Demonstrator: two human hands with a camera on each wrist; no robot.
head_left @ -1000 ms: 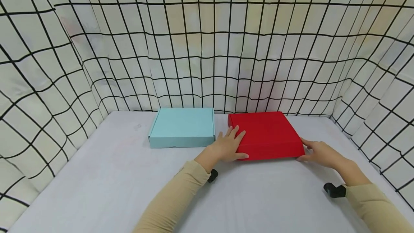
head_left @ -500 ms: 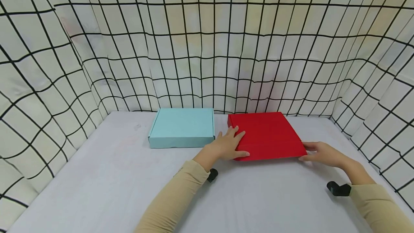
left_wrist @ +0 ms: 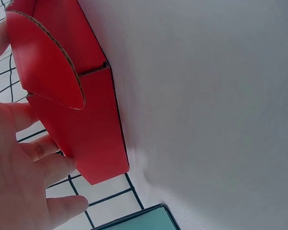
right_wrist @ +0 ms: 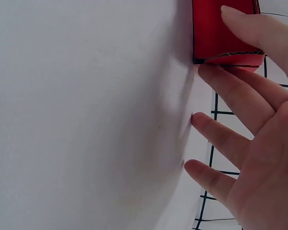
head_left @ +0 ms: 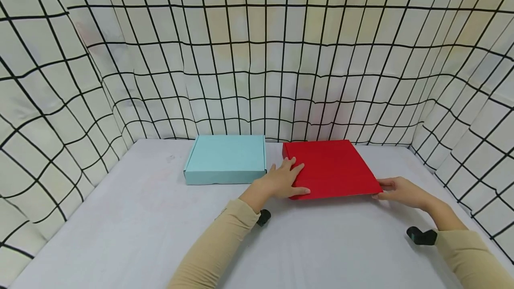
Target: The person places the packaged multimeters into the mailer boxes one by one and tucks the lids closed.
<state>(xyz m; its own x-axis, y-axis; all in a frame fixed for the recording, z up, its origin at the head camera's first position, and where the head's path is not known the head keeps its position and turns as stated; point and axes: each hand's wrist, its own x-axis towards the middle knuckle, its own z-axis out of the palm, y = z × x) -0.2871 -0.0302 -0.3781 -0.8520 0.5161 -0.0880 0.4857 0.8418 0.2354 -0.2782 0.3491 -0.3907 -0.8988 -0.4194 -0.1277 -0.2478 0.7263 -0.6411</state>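
A red cardboard box (head_left: 333, 164) lies at the back right of the table, its front lid flap raised outward. My left hand (head_left: 279, 184) rests against the box's left side with fingers spread, thumb along the front corner. In the left wrist view a rounded side tab (left_wrist: 43, 62) stands out from the box wall. My right hand (head_left: 401, 191) touches the right front corner. The right wrist view shows its thumb (right_wrist: 249, 28) over the red front and the extended fingers (right_wrist: 240, 98) at the corner and beside it.
A closed light blue box (head_left: 226, 157) lies left of the red one. White cloth covers the table (head_left: 132, 217). White walls with a black grid (head_left: 249, 61) stand behind and at both sides. A black wrist device (head_left: 421, 236) is worn at the right sleeve.
The red box's front flap has swung up and outward, so its front face no longer shows from above. My right hand has shifted slightly right; the left hand has barely moved.
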